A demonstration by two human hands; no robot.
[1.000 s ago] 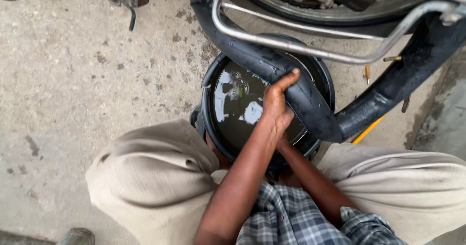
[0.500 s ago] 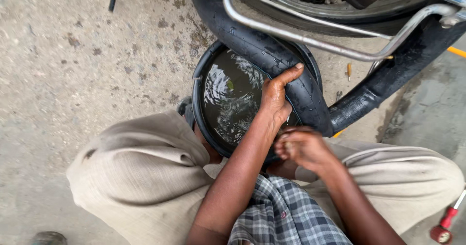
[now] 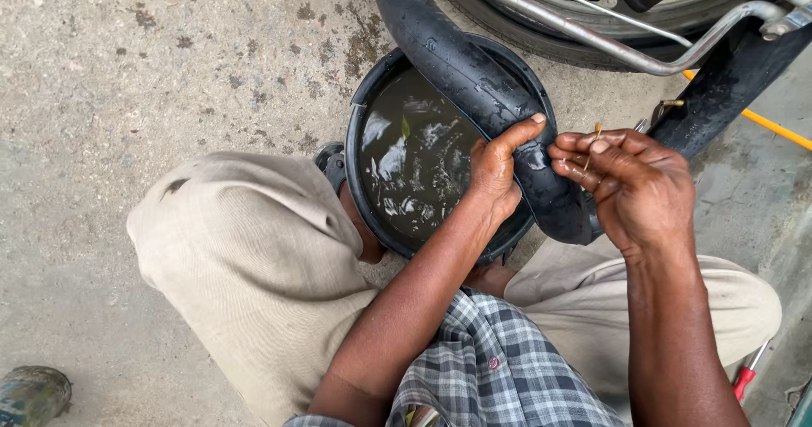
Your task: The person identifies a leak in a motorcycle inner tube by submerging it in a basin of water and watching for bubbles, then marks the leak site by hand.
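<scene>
The right hand has risen, pinching a thin stick beside the left hand (gripping the inner tube).

A single head-worn camera looks steeply down from close above the squatting person's knees, facing forward over the left hand gripping the black inner tube; the water basin lies just beneath that grip, mid-frame

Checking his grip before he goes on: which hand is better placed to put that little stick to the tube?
Likely the right hand: it already pinches the stick beside the tube, while the left hand grips the tube.
</scene>
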